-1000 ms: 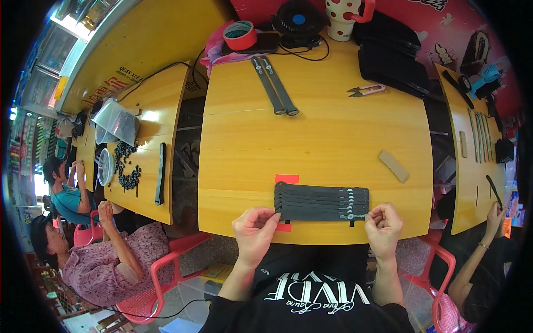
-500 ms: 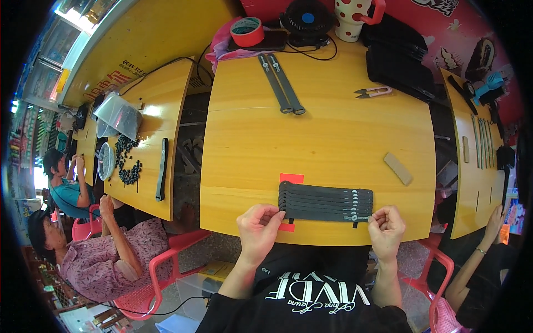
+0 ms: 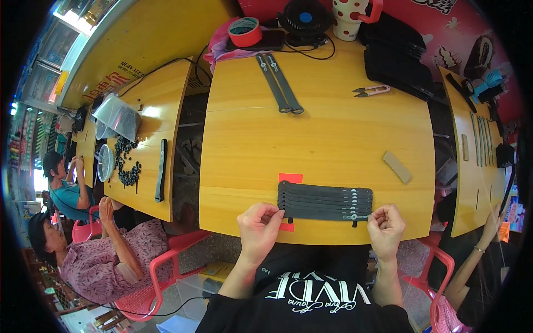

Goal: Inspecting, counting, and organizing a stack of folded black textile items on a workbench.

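A row of dark grey straps (image 3: 322, 198) lies crosswise at the near edge of the table, overlapping like shingles, with pale printed marks toward their right ends. My left hand (image 3: 259, 228) is closed in a pinch at the left end of the nearest strap. At the opposite end, my right hand (image 3: 386, 228) pinches that same strap's right tip between thumb and fingers. Red tape (image 3: 291, 177) shows beyond the row's left end, and another red piece (image 3: 287, 227) sticks out on the near side. Short black marks peek out below the straps.
Two more straps (image 3: 279, 83) lie farther back. Pink-handled thread snips (image 3: 372, 91) and a tan block (image 3: 397, 167) are on the right. Along the back stand a tape roll (image 3: 244, 33), a fan (image 3: 305, 21), a dotted cup (image 3: 345, 21) and black folded items (image 3: 397, 69). People sit at side tables.
My hands and the strap row stay nearly where they were; the whole view has shifted very slightly. At the far right, a co-worker's arm has moved a little.
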### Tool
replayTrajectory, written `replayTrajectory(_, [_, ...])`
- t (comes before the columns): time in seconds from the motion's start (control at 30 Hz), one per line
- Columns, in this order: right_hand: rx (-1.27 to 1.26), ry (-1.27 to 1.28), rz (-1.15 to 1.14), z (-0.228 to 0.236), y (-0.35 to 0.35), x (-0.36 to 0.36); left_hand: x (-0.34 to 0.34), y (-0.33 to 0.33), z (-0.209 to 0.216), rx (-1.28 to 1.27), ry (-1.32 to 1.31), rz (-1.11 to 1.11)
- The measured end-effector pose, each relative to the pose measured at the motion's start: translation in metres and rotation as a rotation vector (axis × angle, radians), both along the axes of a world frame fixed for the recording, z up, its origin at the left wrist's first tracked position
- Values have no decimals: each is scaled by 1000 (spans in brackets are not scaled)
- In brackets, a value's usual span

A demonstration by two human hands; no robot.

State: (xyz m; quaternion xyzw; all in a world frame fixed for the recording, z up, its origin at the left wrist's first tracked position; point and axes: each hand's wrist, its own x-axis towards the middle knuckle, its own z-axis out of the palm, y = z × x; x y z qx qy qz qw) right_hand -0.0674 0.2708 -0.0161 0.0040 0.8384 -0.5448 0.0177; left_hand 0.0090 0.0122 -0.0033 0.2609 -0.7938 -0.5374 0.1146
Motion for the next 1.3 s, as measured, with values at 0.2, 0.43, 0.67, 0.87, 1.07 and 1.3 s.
replayTrajectory(0.2, [-3,22,9,0,1,-1,-2,2,1,-29,-1,-14])
replayTrajectory(0.43, [-26,32,-7,-8,4,0,-4,0,-1,-20,2,-45])
replayTrajectory(0.67, [-122,29,7,-5,3,-4,-1,-9,-6,-43,-2,-71])
replayTrajectory(0.87, [-184,8,81,-7,9,-6,10,-7,3,-338,63,-130])
replayTrajectory(1.07, [-122,130,79,-12,10,-3,14,9,23,-742,365,-302])
replayTrajectory(1.3, [-69,262,-42,-19,34,2,-24,-35,11,-624,238,-236])
